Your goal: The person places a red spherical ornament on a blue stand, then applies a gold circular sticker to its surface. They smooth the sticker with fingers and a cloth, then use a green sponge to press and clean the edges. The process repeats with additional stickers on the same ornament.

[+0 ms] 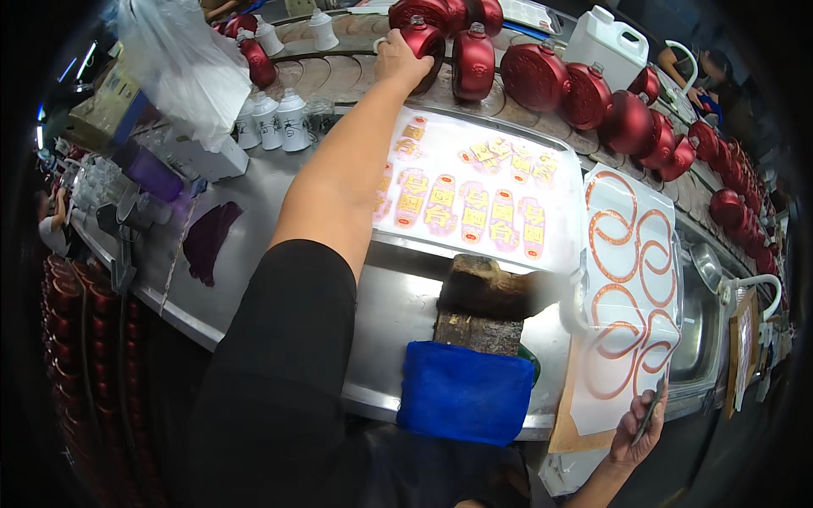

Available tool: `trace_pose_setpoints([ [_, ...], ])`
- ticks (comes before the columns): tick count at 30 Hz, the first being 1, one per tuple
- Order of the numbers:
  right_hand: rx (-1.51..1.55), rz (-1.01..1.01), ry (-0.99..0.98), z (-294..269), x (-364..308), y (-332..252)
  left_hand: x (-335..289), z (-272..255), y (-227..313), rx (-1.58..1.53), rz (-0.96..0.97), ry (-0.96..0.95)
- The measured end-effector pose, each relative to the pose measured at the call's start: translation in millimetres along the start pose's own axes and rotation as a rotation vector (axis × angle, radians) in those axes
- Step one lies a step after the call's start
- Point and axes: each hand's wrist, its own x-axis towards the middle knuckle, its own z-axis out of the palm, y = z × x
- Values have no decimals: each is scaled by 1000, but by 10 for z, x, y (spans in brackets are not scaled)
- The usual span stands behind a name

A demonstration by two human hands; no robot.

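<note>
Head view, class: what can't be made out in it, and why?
In the head view:
Red bottle: its side behind the left hand, covered by that hand.
Thin dark tool in the right hand: exact kind, too small to tell.
Wooden block: right end, blurred.
Plastic bag: top, cut off by the picture's upper edge.

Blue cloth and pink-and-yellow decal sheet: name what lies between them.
In the head view, rough, dark wood lies between the blue cloth and the decal sheet.
</note>
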Motion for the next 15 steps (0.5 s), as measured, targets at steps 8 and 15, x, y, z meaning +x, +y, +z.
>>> trace_pose_setpoints([
  [8,-262,-194,-338,172,418,89,-351,-1158,345,-759,159,1],
  [15,-767,-391,-781,993,155,484,-2332,-2571,587,-1358,-62,-799],
])
